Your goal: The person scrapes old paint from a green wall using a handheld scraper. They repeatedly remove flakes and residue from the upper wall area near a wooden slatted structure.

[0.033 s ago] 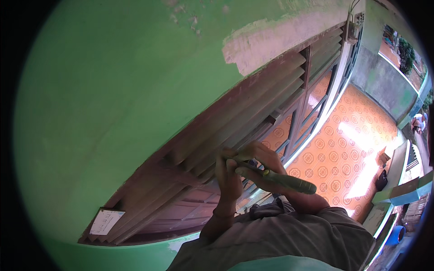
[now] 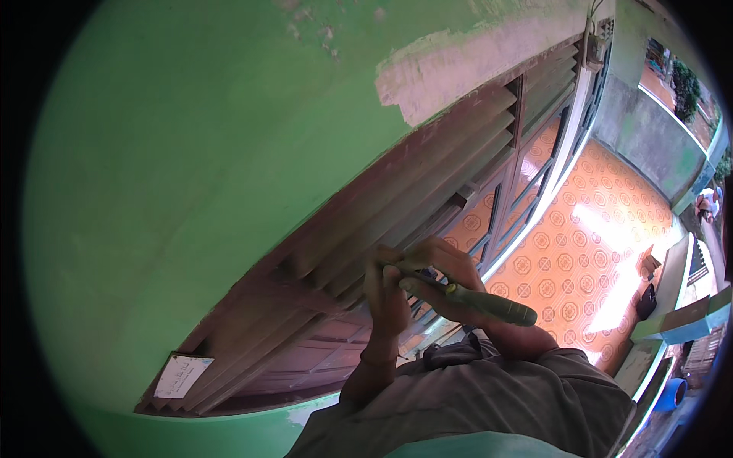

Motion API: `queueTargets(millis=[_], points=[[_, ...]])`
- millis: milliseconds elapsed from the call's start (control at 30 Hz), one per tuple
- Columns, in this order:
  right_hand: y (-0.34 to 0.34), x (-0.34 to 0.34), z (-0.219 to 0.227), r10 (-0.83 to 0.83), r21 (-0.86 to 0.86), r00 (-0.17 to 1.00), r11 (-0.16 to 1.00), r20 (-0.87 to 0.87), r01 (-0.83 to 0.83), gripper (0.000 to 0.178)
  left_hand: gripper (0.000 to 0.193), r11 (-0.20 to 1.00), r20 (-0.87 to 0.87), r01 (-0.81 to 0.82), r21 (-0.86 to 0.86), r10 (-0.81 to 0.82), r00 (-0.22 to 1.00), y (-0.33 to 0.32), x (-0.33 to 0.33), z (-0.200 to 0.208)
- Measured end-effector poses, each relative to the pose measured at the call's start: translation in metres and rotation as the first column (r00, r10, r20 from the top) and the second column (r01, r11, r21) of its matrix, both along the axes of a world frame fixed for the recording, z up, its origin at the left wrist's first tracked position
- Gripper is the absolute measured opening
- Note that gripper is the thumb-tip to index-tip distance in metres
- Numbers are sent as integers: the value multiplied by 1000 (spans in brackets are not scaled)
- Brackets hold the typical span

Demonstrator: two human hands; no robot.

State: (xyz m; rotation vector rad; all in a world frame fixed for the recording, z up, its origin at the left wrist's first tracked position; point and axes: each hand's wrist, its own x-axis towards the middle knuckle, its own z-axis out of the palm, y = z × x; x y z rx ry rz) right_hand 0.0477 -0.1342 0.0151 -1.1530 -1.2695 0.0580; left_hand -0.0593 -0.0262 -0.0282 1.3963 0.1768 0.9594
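Observation:
Both my hands are raised close together in front of the brown slatted wooden frame (image 2: 336,267). Between them lies a hand tool (image 2: 496,305) with a thick dark-green handle, a yellow ring at its neck and a thin dark shaft. Its handle points down to the right, free of the fingers at its butt end. My right hand (image 2: 445,271) is closed on the shaft near the neck, thumb on top. My left hand (image 2: 387,296) is pinched at the far end of the shaft, thumb uppermost. The tool's tip is hidden by the left fingers, so its exact kind cannot be made out.
A green wall (image 2: 191,153) with a bare pinkish patch (image 2: 450,76) rises above the frame. White paper (image 2: 184,376) hangs at lower left. Patterned orange tiles (image 2: 569,252) stretch to the right, with a black object (image 2: 646,302) by the low wall. A blue container (image 2: 670,395) stands beyond.

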Motion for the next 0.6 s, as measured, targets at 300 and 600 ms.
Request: queueTargets(millis=[300, 600], points=[[53, 52, 74, -537, 368, 835, 805, 117, 466, 37, 53, 998, -81, -5, 60, 10, 997, 62, 17, 34], [117, 60, 102, -747, 593, 650, 589, 139, 549, 37, 52, 841, 435, 450, -301, -299, 849, 131, 18, 9]])
